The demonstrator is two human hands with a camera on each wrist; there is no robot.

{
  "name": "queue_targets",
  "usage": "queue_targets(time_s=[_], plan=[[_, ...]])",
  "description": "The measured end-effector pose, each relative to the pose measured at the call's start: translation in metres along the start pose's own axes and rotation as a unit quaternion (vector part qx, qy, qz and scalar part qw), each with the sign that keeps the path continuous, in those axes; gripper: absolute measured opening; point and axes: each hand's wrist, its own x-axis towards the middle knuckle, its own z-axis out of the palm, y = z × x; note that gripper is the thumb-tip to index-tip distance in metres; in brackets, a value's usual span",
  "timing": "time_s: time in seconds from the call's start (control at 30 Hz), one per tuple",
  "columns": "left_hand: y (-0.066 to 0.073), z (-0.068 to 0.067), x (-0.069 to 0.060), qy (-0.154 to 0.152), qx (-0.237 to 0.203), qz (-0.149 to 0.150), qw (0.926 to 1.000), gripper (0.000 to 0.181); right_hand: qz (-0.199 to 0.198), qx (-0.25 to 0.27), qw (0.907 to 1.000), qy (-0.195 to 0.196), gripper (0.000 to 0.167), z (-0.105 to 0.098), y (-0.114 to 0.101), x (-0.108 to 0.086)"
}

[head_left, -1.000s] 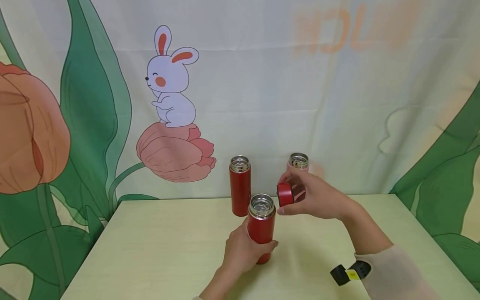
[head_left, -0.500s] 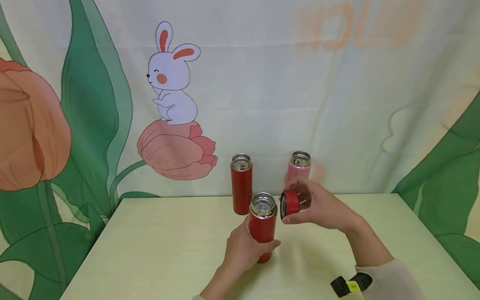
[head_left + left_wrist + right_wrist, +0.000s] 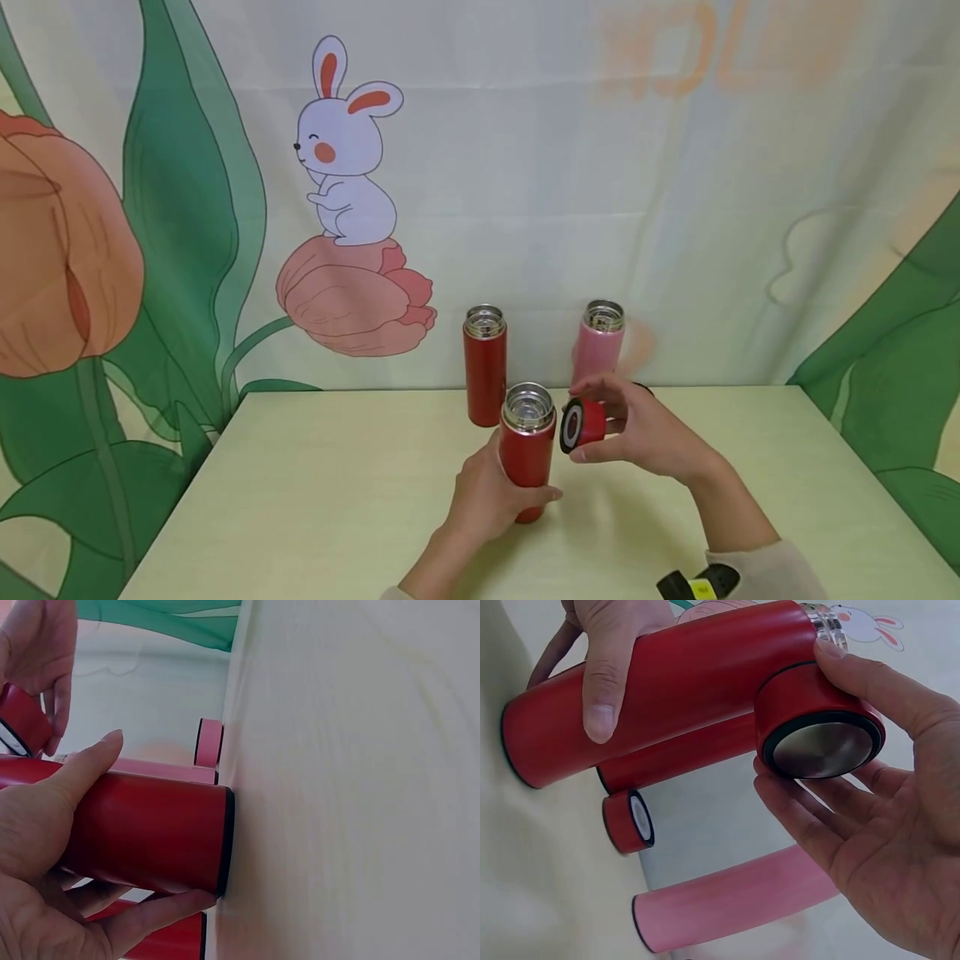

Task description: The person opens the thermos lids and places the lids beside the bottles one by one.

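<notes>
My left hand (image 3: 483,497) grips a red thermos flask (image 3: 525,457) round its lower body. The flask stands upright with its steel mouth uncovered. Just right of that mouth, my right hand (image 3: 648,429) pinches a red lid (image 3: 588,422) between thumb and fingers. The lid is tilted on its side, apart from the flask. In the right wrist view, a shiny metal disc (image 3: 823,748) shows on one end of the lid. In the left wrist view, the left thumb and fingers wrap the flask close to its black base (image 3: 226,841).
A second red flask (image 3: 486,379) and a pink flask (image 3: 600,346) stand lidless at the table's back edge. Another red lid (image 3: 626,823) and a pink lid (image 3: 208,742) rest on the table near them. A printed curtain (image 3: 525,167) hangs behind the table (image 3: 315,483).
My right hand has come down a little with the red lid and turned it, so its ringed end shows more. The pink flask is less covered. The left hand keeps its grip.
</notes>
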Motion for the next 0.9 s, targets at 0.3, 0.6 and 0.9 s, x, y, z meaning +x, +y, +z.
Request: queue_targets(time_s=[0.3,0.6,0.9], plan=[[0.001,-0.001,0.001,-0.024,-0.026,-0.012,0.9993,0.090,-0.012,0.049,0.9985,0.019,0.071,0.009,0.020,-0.008],[0.002,-0.006,-0.002,-0.034,-0.033,-0.012,0.9988,0.091,-0.006,0.143,0.9891,0.034,0.078,0.019,0.038,-0.012],[0.003,-0.005,-0.005,-0.039,-0.035,-0.015,0.9985,0.092,-0.011,0.164,0.9853,0.046,0.077,0.028,0.057,-0.017]])
